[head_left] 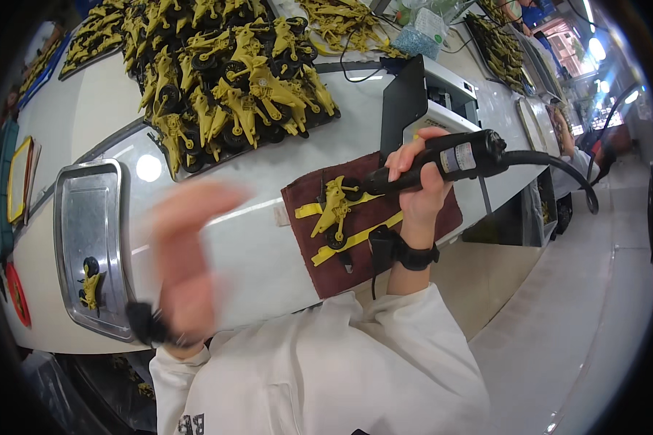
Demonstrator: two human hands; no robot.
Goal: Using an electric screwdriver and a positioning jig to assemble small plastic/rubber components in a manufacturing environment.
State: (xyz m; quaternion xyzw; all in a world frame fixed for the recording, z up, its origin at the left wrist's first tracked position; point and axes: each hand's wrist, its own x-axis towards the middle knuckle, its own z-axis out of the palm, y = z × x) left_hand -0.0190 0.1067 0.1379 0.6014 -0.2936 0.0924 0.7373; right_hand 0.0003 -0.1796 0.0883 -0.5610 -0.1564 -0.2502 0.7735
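— White worktop under a fisheye bend, its edges curving off; what lies at the centre?

— One yellow toy motorbike on a dark red cloth, lying on yellow strips. The right hand has its grip wrapped round a black electric screwdriver, tip touching the toy near a black wheel. Where bit meets part is too small to make out.

— And the left hand?

— Raised above the worktop, badly blurred. Fingers look spread with nothing in them, but I can't swear to it. Both wrists wear black bands over white sleeves.

— Around that?

— To the left, a metal tray holding one more yellow toy. Beyond, a heap of yellow toy motorbikes, too tangled to count. A black and white machine stands behind the cloth, partly hidden by the right hand. The screwdriver's cable loops off right. At the far right rim someone else shows, mostly cut off and lost in glare
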